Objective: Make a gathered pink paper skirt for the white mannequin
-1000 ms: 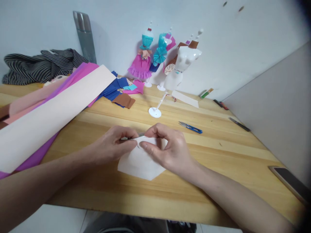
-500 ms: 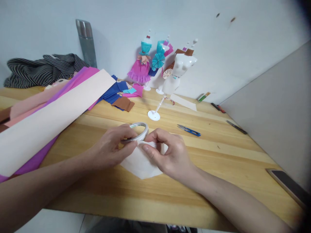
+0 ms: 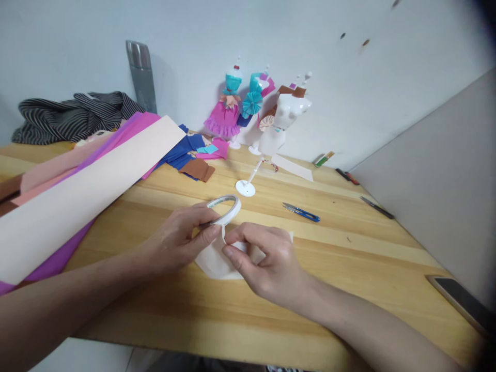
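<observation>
Tape roll (image 3: 233, 211), just one, sits pinched in the left grip (image 3: 182, 235); the right grip (image 3: 273, 258) pinches one white strip (image 3: 223, 234). One blue snipper (image 3: 304, 212) lies beyond the right grip

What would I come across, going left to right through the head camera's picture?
Striped cloth, bottle, left hand, tape roll, right hand, blue-handled snips, slim black tool, phone.
</observation>
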### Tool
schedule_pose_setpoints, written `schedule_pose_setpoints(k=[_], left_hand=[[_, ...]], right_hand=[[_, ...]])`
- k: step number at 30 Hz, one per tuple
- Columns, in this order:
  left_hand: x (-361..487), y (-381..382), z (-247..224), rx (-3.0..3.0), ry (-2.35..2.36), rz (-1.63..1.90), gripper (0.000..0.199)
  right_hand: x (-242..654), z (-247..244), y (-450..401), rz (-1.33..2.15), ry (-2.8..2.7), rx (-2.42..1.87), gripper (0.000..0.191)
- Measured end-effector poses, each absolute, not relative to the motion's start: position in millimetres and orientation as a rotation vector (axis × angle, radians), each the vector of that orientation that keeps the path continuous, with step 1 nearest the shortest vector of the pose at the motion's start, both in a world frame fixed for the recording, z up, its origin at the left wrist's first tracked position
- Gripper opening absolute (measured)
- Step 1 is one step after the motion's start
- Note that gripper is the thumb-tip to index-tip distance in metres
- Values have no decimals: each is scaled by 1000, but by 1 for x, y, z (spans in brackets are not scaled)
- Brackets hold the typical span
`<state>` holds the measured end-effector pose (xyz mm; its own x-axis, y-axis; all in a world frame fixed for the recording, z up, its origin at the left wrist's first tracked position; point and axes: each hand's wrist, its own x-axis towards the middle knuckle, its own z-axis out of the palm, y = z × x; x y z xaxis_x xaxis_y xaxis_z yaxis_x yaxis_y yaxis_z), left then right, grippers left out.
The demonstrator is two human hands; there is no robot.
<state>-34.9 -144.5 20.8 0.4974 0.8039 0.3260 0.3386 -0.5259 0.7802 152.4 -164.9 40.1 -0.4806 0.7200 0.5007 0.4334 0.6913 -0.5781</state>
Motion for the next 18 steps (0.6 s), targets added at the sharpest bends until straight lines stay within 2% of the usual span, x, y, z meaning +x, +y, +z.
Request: schedule_pose_setpoints(k=[6, 18], left_hand=[[-35, -145, 21, 2090, 919, 941, 21], [-34, -146, 25, 2227, 918, 921, 23]], right_hand=[[155, 39, -160, 521, -2063, -972, 5], [157, 41, -154, 450, -2029, -1011, 14]])
